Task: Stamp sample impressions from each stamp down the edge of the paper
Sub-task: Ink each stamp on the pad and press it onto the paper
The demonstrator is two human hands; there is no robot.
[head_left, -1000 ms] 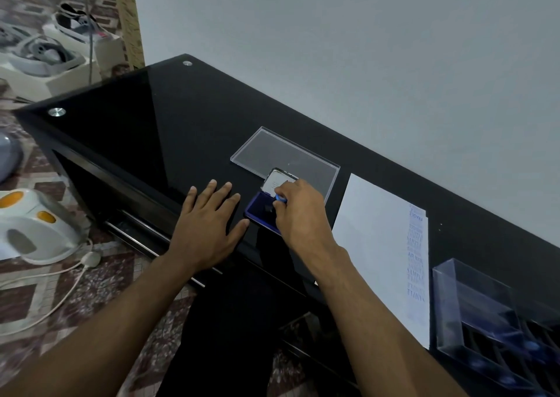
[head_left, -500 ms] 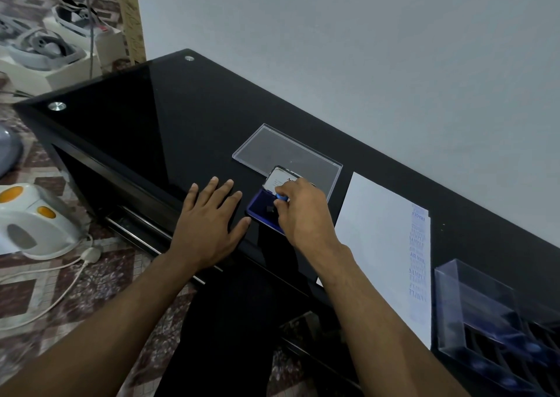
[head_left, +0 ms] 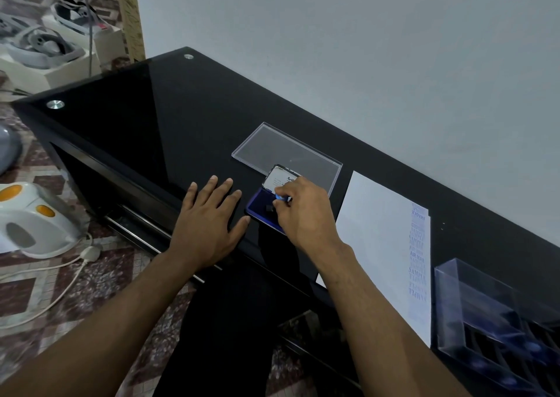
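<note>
My right hand (head_left: 303, 212) pinches a small blue-handled stamp (head_left: 282, 198) and holds it down over the blue ink pad (head_left: 260, 204), whose open lid (head_left: 280, 178) leans back. Flat on the black glass table (head_left: 157, 115), my left hand (head_left: 209, 224) rests with fingers spread, its thumb touching the pad's near left corner. To the right lies the white paper (head_left: 375, 233), with a column of blue impressions (head_left: 418, 251) running down its right edge.
A clear plastic lid (head_left: 272, 145) lies behind the ink pad. At the lower right stands a clear stamp case (head_left: 472, 299) with a black slotted tray holding several blue stamps. The wall runs close behind the table. On the floor to the left are a white appliance (head_left: 33, 221) and its cable.
Both hands stay in place; the right hand keeps the stamp at the ink pad with only a slight shift. The view has tilted a little.
</note>
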